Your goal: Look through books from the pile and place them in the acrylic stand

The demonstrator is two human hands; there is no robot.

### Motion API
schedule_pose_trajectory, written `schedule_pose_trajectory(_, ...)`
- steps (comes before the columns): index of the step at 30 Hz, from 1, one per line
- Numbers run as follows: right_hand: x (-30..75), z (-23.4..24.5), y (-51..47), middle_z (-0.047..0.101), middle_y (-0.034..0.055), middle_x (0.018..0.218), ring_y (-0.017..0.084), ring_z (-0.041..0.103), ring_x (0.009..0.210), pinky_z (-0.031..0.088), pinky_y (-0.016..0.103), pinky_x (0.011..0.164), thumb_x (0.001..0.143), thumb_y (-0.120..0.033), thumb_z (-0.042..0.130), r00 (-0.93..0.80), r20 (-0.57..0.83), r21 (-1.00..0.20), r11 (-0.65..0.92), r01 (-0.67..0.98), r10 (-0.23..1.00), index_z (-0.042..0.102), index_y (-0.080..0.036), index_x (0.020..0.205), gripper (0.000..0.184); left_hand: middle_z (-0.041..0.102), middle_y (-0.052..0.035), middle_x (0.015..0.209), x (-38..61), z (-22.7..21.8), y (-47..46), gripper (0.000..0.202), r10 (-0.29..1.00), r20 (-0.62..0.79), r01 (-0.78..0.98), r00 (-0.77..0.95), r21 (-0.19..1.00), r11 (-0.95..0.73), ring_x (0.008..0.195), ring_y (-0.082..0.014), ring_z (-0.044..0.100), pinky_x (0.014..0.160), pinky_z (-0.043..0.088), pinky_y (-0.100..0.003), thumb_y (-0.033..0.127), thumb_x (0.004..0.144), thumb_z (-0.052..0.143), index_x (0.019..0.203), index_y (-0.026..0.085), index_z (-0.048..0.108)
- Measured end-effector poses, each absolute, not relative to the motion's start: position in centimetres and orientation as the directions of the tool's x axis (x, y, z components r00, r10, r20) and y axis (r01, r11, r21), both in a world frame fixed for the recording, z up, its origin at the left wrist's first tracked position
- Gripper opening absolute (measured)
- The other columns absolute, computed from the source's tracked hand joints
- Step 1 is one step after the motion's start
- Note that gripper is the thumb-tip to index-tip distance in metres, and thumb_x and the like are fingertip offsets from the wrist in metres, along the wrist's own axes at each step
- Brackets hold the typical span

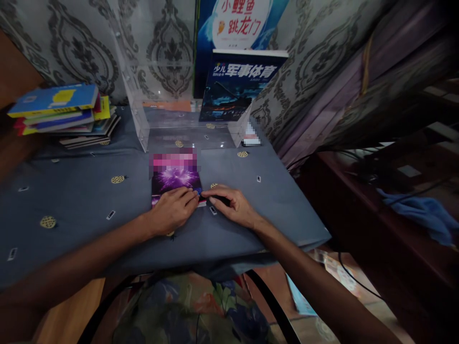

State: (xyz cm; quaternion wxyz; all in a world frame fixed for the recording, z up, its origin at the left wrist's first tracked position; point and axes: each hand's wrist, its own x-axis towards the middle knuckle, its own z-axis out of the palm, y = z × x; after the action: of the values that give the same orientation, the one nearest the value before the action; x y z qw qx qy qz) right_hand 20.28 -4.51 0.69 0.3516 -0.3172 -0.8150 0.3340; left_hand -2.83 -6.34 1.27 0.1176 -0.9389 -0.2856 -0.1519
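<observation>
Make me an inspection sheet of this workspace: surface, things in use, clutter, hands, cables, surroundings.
Surface: grey-blue cloth with a pineapple print.
Things in use: purple book, lying flat; top part blurred out.
Clutter: book stack at the far left; clear rack beyond the purple book, with a dark blue book upright at its right side.
Left hand: over the purple book's lower part.
Right hand: fingertips by its lower right corner; contact unclear.
Cables: black cable hanging right of the table.
Surroundings: patterned wall; purplish curtain; blue rag at right.
</observation>
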Motion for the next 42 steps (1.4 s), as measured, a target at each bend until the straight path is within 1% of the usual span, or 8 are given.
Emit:
schedule_pose_trajectory(6, 20.5, 0.4, -4.7, 0.076, 0.0068, 0.112, 0.021, 0.07, 0.103, 0.047, 0.048, 0.104, 0.096, -0.025, 0.053, -0.651, 0.42, -0.6, 0.732, 0.323, 0.632, 0.076, -0.025, 0.104, 0.025, 0.071, -0.013, 0.113, -3.0, 0.6, -6.4, 0.027, 0.52, 0.361, 0.584, 0.774, -0.092, -0.806, 0.11, -0.0238, 0.064, 0.094, 0.054, -0.038, 0.021, 0.1, 0.047, 0.12, 0.012, 0.063)
schedule_pose_trajectory(10, 21.1, 0.1, -5.5, 0.072, 0.0072, 0.122, 0.024, 0.063, 0.119, 0.05, 0.049, 0.102, 0.096, -0.023, 0.053, -0.699, 0.409, -0.448, 0.796, 0.406, 0.587, 0.073, -0.024, 0.116, 0.028, 0.066, -0.0168, 0.126, -3.3, 0.3, -7.0, 0.031, 0.522, 0.299, 0.577, 0.799, -0.137, -0.805, 0.121, -0.0264, 0.06, 0.102, 0.049, -0.04, 0.016, 0.098, 0.048, 0.126, 0.009, 0.059)
schedule_pose_trajectory(14, 21.4, 0.1, -6.5, 0.065, 0.0073, 0.134, 0.025, 0.056, 0.129, 0.047, 0.051, 0.105, 0.097, -0.022, 0.051, -0.732, 0.36, -0.369, 0.809, 0.458, 0.579, 0.065, -0.026, 0.13, 0.036, 0.055, -0.0192, 0.143, -3.7, 0.4, -8.5, 0.042, 0.56, 0.192, 0.588, 0.806, -0.14, -0.797, 0.137, -0.0288, 0.047, 0.112, 0.039, -0.045, 0.011, 0.097, 0.044, 0.138, 0.009, 0.05)
schedule_pose_trajectory(23, 21.6, 0.9, -6.8, 0.062, 0.0051, 0.139, 0.024, 0.053, 0.133, 0.047, 0.051, 0.106, 0.097, -0.021, 0.051, -0.754, 0.314, -0.333, 0.811, 0.482, 0.577, 0.059, -0.028, 0.136, 0.04, 0.049, -0.0164, 0.15, -7.0, 0.4, -11.1, 0.047, 0.598, 0.265, 0.636, 0.756, -0.083, -0.767, 0.143, -0.0249, 0.041, 0.115, 0.038, -0.043, 0.02, 0.104, 0.032, 0.151, 0.012, 0.036)
schedule_pose_trajectory(27, 21.5, 0.8, -6.8, 0.061, 0.0048, 0.14, 0.025, 0.052, 0.134, 0.047, 0.052, 0.106, 0.097, -0.02, 0.051, -0.76, 0.312, -0.323, 0.816, 0.48, 0.571, 0.059, -0.027, 0.136, 0.041, 0.051, -0.0138, 0.149, -9.3, 0.8, -12.3, 0.046, 0.617, 0.3, 0.663, 0.728, -0.08, -0.744, 0.142, -0.0254, 0.042, 0.113, 0.042, -0.043, 0.017, 0.103, 0.034, 0.149, 0.014, 0.041)
schedule_pose_trajectory(35, 21.5, 1.0, -6.9, 0.063, 0.0056, 0.137, 0.026, 0.053, 0.133, 0.047, 0.053, 0.105, 0.098, -0.021, 0.05, -0.756, 0.313, -0.3, 0.815, 0.495, 0.574, 0.062, -0.026, 0.132, 0.037, 0.06, -0.0122, 0.139, -11.8, 1.1, -13.9, 0.041, 0.653, 0.352, 0.724, 0.671, -0.117, -0.68, 0.129, -0.0243, 0.057, 0.106, 0.05, -0.041, 0.024, 0.104, 0.038, 0.142, 0.016, 0.05)
schedule_pose_trajectory(39, 18.2, 1.4, -8.3, 0.066, 0.01, 0.133, 0.027, 0.051, 0.135, 0.039, 0.055, 0.114, 0.1, -0.025, 0.048, -0.697, 0.378, -0.267, 0.793, 0.548, 0.609, 0.066, -0.02, 0.127, 0.033, 0.062, -0.0129, 0.137, -11.7, 0.5, -14.1, 0.041, 0.665, 0.396, 0.745, 0.632, -0.075, -0.663, 0.125, -0.0244, 0.06, 0.104, 0.052, -0.041, 0.024, 0.104, 0.039, 0.142, 0.015, 0.05)
schedule_pose_trajectory(42, 14.1, 1.3, -9.7, 0.055, 0.0117, 0.145, 0.024, 0.04, 0.144, 0.031, 0.047, 0.122, 0.1, -0.032, 0.05, -0.798, 0.31, -0.295, 0.85, 0.435, 0.516, 0.055, -0.015, 0.139, 0.042, 0.061, -0.0134, 0.138, -11.7, 0.0, -14.1, 0.042, 0.687, 0.411, 0.767, 0.599, -0.046, -0.64, 0.125, -0.0253, 0.06, 0.102, 0.053, -0.043, 0.027, 0.104, 0.039, 0.143, 0.015, 0.049)
